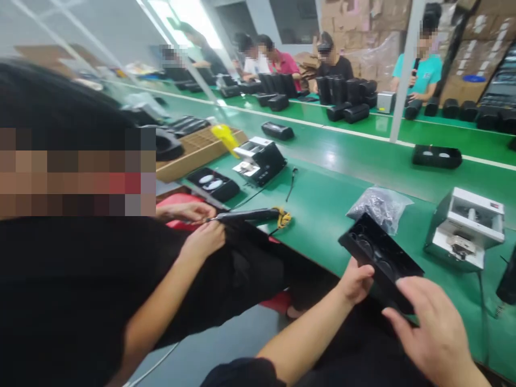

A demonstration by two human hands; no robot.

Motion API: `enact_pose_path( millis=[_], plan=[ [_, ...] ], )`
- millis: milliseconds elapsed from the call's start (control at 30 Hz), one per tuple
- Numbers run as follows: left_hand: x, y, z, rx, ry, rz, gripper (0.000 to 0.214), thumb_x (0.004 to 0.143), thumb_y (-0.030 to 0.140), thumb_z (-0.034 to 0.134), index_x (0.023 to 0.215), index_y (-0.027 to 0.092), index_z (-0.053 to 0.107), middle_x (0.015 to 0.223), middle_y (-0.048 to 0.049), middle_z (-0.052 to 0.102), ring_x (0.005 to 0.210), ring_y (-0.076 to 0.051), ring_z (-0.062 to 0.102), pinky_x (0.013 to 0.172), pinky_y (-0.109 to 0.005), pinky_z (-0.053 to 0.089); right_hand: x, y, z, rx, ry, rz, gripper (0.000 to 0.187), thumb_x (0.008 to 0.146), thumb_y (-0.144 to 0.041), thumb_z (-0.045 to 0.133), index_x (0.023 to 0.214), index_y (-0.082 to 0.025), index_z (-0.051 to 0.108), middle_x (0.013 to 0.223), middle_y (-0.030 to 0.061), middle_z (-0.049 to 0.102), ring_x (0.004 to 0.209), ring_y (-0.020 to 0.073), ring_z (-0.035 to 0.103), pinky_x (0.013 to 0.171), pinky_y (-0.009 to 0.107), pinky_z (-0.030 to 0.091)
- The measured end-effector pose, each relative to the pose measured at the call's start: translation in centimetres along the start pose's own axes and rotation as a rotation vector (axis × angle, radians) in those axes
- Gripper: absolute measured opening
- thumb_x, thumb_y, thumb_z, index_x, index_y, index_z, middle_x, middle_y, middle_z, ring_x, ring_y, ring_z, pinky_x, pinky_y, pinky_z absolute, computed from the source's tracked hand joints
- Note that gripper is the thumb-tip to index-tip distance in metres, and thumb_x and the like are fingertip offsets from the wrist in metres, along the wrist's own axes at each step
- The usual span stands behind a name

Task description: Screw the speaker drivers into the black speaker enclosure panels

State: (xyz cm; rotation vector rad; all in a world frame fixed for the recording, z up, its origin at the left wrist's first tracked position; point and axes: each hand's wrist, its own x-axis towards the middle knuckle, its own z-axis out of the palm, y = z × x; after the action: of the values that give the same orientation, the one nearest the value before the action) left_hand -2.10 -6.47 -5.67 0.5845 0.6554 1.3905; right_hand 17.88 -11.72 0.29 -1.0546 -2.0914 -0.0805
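Observation:
I hold a long black plastic housing with round openings over the near edge of the green table. My left hand grips its near left side, fingers closed under it. My right hand rests on its near right end, fingers curled round the edge. A crumpled clear bag of small dark parts lies just beyond the housing.
A co-worker in black sits close at my left, hands on a black tool. A white-grey machine stands at right. Black housings, a cardboard box and several seated people fill the far benches.

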Motion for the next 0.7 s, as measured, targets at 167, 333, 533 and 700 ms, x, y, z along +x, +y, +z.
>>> enact_pose_path(
  millis=[167,333,533,700],
  plan=[
    [0.1,-1.8,1.6,0.031,-0.102,-0.076,0.076,0.055,0.051,0.113,0.113,0.016,0.080,0.104,-0.0127,0.085,0.103,-0.037,0.084,0.102,-0.053,0.067,-1.4,3.5,0.3,-0.109,-0.132,-0.100,0.034,0.117,-0.045,0.051,0.125,-0.016,0.068,0.097,0.0083,0.081,0.087,0.0237,0.076,0.103,0.050,0.051],
    [1.1,0.3,0.4,0.142,-0.094,-0.034,0.108,0.046,0.051,0.116,0.140,0.019,0.074,0.135,-0.0208,0.079,0.134,-0.047,0.073,0.120,-0.066,0.053,-2.6,5.1,-2.4,-0.123,-0.161,-0.175,0.017,0.117,-0.027,0.053,0.117,-0.021,0.068,0.079,-0.0028,0.075,0.070,0.0165,0.069,0.118,0.049,0.041],
    [1.4,3.3,-2.1,0.366,0.066,-0.015,0.108,0.063,0.058,0.110,0.154,0.024,0.063,0.141,-0.0221,0.076,0.130,-0.040,0.075,0.120,-0.061,0.055,-2.2,6.1,-5.1,-0.251,-0.307,-0.090,0.020,0.110,-0.012,0.052,0.112,-0.022,0.070,0.077,-0.0011,0.073,0.073,0.0192,0.064,0.128,0.057,0.035],
    [2.1,2.1,-2.0,0.611,0.068,-0.099,0.086,0.068,0.049,0.108,0.140,0.026,0.068,0.142,-0.0154,0.076,0.137,-0.038,0.072,0.119,-0.053,0.060,-1.8,5.8,-4.7,-0.371,-0.351,0.028,0.019,0.107,-0.012,0.058,0.097,-0.023,0.069,0.073,-0.0030,0.066,0.078,0.0187,0.060,0.133,0.057,0.038]
  ],
)
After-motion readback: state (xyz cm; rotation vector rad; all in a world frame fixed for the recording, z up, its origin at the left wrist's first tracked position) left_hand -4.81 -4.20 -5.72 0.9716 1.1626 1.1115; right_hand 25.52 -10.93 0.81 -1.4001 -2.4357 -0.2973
